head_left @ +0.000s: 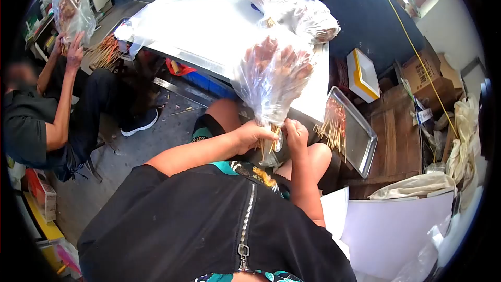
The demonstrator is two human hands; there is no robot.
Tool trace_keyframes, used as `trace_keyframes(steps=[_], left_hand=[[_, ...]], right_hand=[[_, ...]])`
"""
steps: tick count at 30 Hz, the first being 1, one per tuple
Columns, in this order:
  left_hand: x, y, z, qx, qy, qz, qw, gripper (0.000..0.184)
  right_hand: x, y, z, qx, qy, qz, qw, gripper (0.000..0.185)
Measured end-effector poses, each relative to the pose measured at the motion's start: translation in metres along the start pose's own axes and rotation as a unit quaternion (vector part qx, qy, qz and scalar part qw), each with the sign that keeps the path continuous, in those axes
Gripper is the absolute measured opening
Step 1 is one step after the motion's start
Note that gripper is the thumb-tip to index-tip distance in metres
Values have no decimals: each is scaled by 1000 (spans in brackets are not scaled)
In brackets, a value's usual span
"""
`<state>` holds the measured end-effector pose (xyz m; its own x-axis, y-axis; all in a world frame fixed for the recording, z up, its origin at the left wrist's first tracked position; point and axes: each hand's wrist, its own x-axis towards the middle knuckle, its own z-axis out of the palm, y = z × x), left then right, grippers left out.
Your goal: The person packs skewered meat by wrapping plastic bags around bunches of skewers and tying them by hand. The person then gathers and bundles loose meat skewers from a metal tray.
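Note:
A clear plastic bag point(274, 70) full of meat skewers stands upright before me, its wooden sticks pointing down. Around the gathered neck and the sticks wraps my left hand point(254, 137). My right hand point(296, 134) is closed at the right side of the neck, pinching something too small to make out, perhaps hidden by the fingers. More bagged skewers point(315, 20) lie on the white table point(182, 26) behind. To the right, loose skewers point(334, 125) rest on a metal tray point(360, 136).
At the left a seated co-worker point(36, 120) holds up another bag of skewers point(73, 13), beside a pile of skewers point(107, 52). A white and yellow box point(364, 75), cardboard boxes point(430, 81) and a wooden surface point(394, 130) are on the right.

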<state>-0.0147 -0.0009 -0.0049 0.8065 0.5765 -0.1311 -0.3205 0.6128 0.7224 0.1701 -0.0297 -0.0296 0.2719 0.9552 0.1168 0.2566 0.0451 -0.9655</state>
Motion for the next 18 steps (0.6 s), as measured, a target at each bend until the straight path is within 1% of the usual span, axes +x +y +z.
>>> trace_keyframes(steps=[1,2,3,5,6,7,8,9,10,11,13,14,15,16,17,18], left_hand=[[-2,-1,3,-1,2,4,1000,40],[-4,-2,8,15,17,28,999,39],[-3,-2,11,29,33,56,997,38],[-3,-1,15,19,42,68,997,35],[-5,5,19,0,22,73,997,33],[-5,10,19,-18,2,74,997,31],[-4,15,9,-44,-42,83,995,28],[-8,25,0,-45,-66,36,996,29],[-8,28,-7,-46,-68,19,996,29],[-9,26,-13,-47,-68,3,997,29],[-1,13,-26,-28,-51,3,998,30],[1,9,-30,-23,-43,1,999,31],[2,12,-30,-14,-86,2,996,32],[4,15,-33,-24,-61,-32,997,32],[7,17,-36,-36,-36,-70,996,32],[7,26,-35,-85,-59,-125,987,31]], right_hand=[[-1,4,4,52,47,-18,997,30],[1,7,4,88,62,-45,993,29],[1,-4,3,84,58,-49,994,29],[-8,-48,6,10,99,-169,980,29],[-12,-75,10,-97,102,-252,957,24],[-14,-92,14,-216,71,-341,912,24],[-19,-111,20,-246,23,-375,893,25],[-20,-121,26,-273,-25,-411,870,27],[-15,-116,20,-318,-31,-428,845,19],[-11,-117,18,-328,-38,-408,851,15],[6,-97,16,-184,-66,-394,898,14],[7,-91,13,-43,-108,-187,975,16],[2,-87,11,97,-145,35,984,19],[0,-85,15,207,-140,79,965,25],[3,-77,16,207,-148,80,964,25],[7,-71,16,281,-167,100,940,26]])
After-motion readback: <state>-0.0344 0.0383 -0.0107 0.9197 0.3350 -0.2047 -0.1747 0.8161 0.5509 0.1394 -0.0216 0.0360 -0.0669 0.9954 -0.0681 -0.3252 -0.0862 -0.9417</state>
